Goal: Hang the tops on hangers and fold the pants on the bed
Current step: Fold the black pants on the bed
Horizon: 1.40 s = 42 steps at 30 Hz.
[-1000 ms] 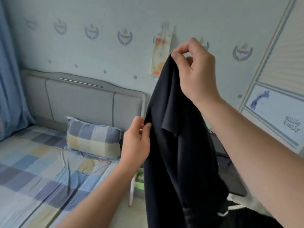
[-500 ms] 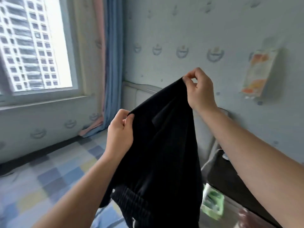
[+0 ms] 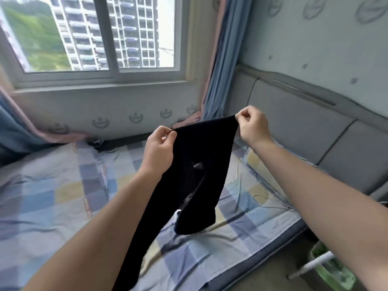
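I hold a pair of black pants (image 3: 201, 164) up in the air over the bed (image 3: 63, 196). My left hand (image 3: 159, 150) pinches one end of their top edge and my right hand (image 3: 254, 127) pinches the other, with the edge stretched between them. The cloth hangs down from both hands; one part ends just above the checked sheet, another trails down under my left forearm and out of the frame.
The bed has a blue, grey and yellow checked sheet and a grey padded headboard (image 3: 315, 131) on the right. A window (image 3: 100, 38) with blue curtains (image 3: 224, 59) is behind it. A green and white stool (image 3: 323, 267) stands on the floor at lower right.
My view has swung left from the wall toward the window and bed. My hands have moved apart and lower, spreading the pants' top edge over the bed.
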Tool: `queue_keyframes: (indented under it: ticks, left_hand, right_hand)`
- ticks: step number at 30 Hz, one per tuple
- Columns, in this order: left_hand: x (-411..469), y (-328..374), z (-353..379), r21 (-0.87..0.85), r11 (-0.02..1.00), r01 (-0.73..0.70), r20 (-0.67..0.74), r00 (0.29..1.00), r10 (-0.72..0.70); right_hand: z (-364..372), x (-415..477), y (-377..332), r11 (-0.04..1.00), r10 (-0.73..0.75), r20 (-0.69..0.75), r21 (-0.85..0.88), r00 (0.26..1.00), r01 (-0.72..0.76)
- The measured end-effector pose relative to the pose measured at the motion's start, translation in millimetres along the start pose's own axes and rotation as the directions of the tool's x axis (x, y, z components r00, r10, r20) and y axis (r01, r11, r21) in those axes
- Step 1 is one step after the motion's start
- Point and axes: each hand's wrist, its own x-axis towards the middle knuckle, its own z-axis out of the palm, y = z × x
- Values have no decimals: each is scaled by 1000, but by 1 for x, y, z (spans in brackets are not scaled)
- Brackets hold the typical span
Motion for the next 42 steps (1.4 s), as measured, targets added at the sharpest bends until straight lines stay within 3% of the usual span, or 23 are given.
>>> queue_keyframes:
  ticks: [4,6,8,10,13,15,17,21,24,27,29,31,33,36,39,42]
  left_hand:
    - [13,-30,7,35,992,119,-86,990,-115]
    - [16,-55,17,93,967,237,-109,968,-227]
    - [9,-81,27,114,916,384,-158,918,-365]
    - [-5,-104,39,30,866,500,-201,851,-484]
    - [-26,-122,63,-212,745,632,-149,733,-664]
    - [-35,-124,79,-379,660,649,-93,682,-725]
    - [-38,-120,93,-518,587,622,-71,653,-754]
    - [-38,-106,107,-628,514,584,-62,621,-782]
    - [-36,-97,110,-676,488,551,-68,613,-787]
    - [-34,-96,103,-685,514,516,-122,614,-780]
    - [-34,-101,94,-679,543,494,-179,606,-775]
    - [-35,-112,86,-645,586,490,-246,592,-767]
    - [-40,-127,81,-544,636,548,-308,575,-758]
    - [-57,-149,84,-230,675,701,-311,604,-734]
    - [-74,-156,94,47,744,667,-66,745,-664]
    - [-85,-157,107,284,829,482,161,828,-537]
  right_hand:
    - [38,-38,35,968,148,264,160,953,-195]
    - [51,-68,57,916,172,494,237,852,-323]
    - [63,-105,83,871,204,682,200,702,-448]
    - [73,-141,113,877,258,767,70,588,-476]
    - [83,-177,148,875,305,845,-66,438,-480]
    - [89,-184,167,894,327,858,-146,395,-423]
    - [96,-180,184,913,366,838,-240,404,-331]
    - [104,-161,223,909,416,790,-364,451,-203]
    - [105,-145,255,898,431,791,-422,434,-124]
    - [103,-132,284,894,445,792,-423,419,-149]
    - [101,-116,298,903,430,756,-367,493,-225]
    - [97,-96,298,914,403,681,-262,612,-310]
    - [93,-76,287,925,370,598,-164,711,-343]
    - [92,-57,254,955,266,617,-68,741,-287]
    - [94,-50,215,972,162,702,9,693,-235]
    - [99,-55,177,978,79,746,72,661,-198]
